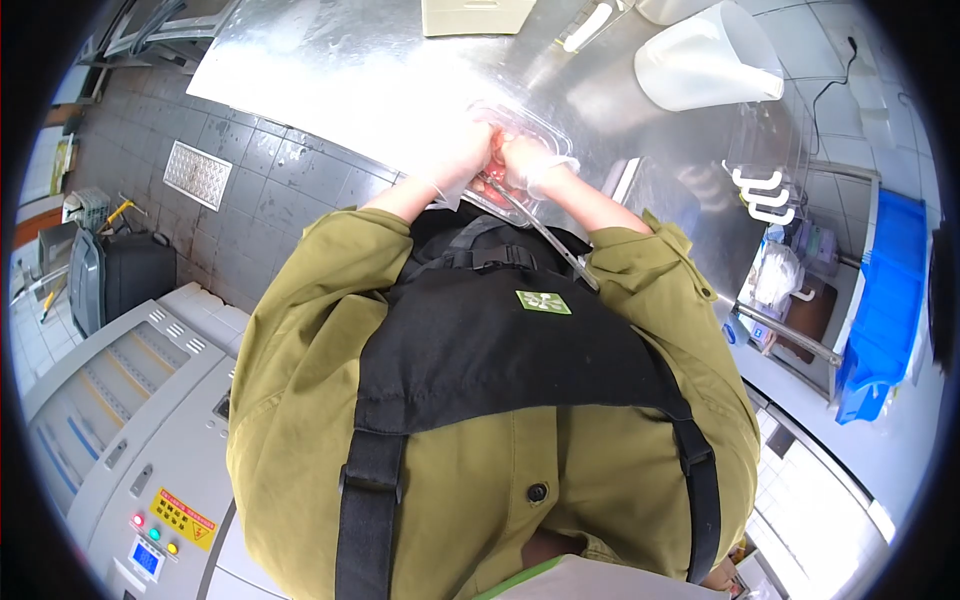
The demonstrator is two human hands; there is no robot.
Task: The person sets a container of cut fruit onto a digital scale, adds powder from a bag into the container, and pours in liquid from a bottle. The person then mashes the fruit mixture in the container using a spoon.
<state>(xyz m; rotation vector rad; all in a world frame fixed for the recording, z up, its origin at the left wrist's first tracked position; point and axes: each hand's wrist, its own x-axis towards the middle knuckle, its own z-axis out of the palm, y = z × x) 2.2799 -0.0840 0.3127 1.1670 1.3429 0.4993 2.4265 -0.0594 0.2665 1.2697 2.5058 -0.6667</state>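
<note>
Both hands wear clear plastic gloves and work close together over a clear plastic tray [566,140] near the counter's edge. Wet-looking red pieces [490,192], perhaps raw meat, lie in the tray. My left hand [468,152] is closed, its fingers at a reddish piece [499,148] between the two hands. Close beside it, my right hand [525,160] has its fingers curled towards the same spot; what they grip is partly hidden. A long, thin metal tool [548,236] slants from the tray towards my body; its kind cannot be made out.
On the shiny steel counter [330,65] stand a translucent plastic jug [700,62] and a cream container [475,15]. White hooked handles [765,195] show at right, near a blue plastic bin [882,300]. A grey machine [140,450] with indicator lights stands at lower left.
</note>
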